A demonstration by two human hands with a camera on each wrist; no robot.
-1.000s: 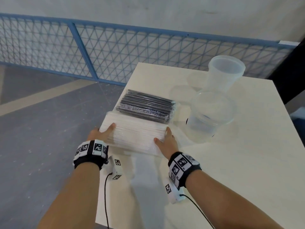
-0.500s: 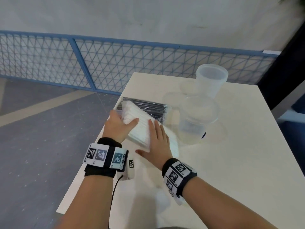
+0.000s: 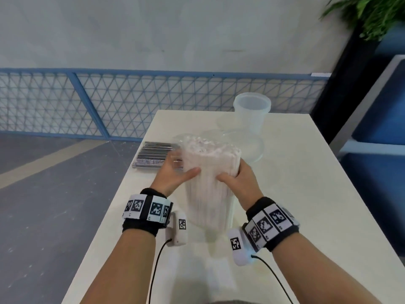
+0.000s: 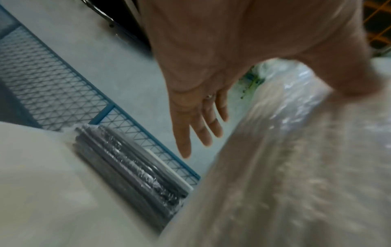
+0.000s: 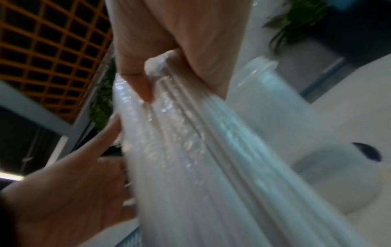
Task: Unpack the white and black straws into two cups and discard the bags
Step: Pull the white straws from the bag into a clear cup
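- The bag of white straws [image 3: 209, 187] now stands upright on the table [image 3: 295, 205], while half a second ago it was lying tilted, and one second ago it lay flat beside the other pack.
- The left hand [image 3: 173, 176] holds the bag from its left side. Its thumb lies across the front of the pack; in the left wrist view the fingers [image 4: 201, 127] look almost straight and spread, beside the bag, so the grip is a loose clasp between thumb and palm.
- The right hand [image 3: 241, 183] grips the bag from the right side, with the thumb pressed on the front. In the right wrist view the fingers curl round the plastic wrap. Earlier this hand lay flat on top of the pack.
- The top of the bag, with loose clear plastic, rises above both hands.
- The bag of black straws [image 3: 153, 155] lies flat at the left edge of the table, just behind the left hand, as before.
- Two clear cups are behind the white pack: the near cup [image 3: 252, 148] is partly hidden by it, and the far cup [image 3: 252, 113] stands upright near the back edge.
- The camera has moved, so a green plant [image 3: 368, 16] now shows in the upper right corner.
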